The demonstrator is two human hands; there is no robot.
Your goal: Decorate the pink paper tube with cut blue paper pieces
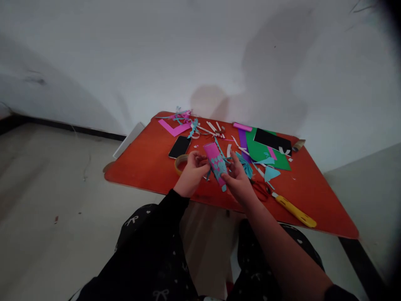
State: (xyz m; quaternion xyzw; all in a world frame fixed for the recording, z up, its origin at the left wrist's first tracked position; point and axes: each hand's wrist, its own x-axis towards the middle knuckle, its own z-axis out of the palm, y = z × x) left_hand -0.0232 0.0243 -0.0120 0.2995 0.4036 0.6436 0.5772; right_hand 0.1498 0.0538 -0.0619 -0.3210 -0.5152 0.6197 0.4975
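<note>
Evidently, from left to right: near the worktop's back left corner lie an angled pink strip and a heap of shredded paper; a dark-screened phone rests nearer the front edge, with a tape roll just beside it. The left hand, its sleeve black to the wrist, slants in over the front edge; its fingers are curled and bunched against the near side of the piece, and whether they pinch a scrap cannot be told.

Between the hands, raised above the worktop's front edge, is a pink tube, tilted, its lower part faced with blue scales. It is probably light, with a thin wall that would dent under a hard squeeze; the scales look fragile and liable to lift if rubbed. The bare upper end, or a light grip on both sides, should serve best.

The right hand is partly open around the tube's right side, thumb laid over the lower face, index finger raised, bare forearm reaching up from the lower right.

Beyond it follow pleated blue paper, scissors, a green sheet under a black sheet, and a yellow-handled cutter along the front edge.
</note>
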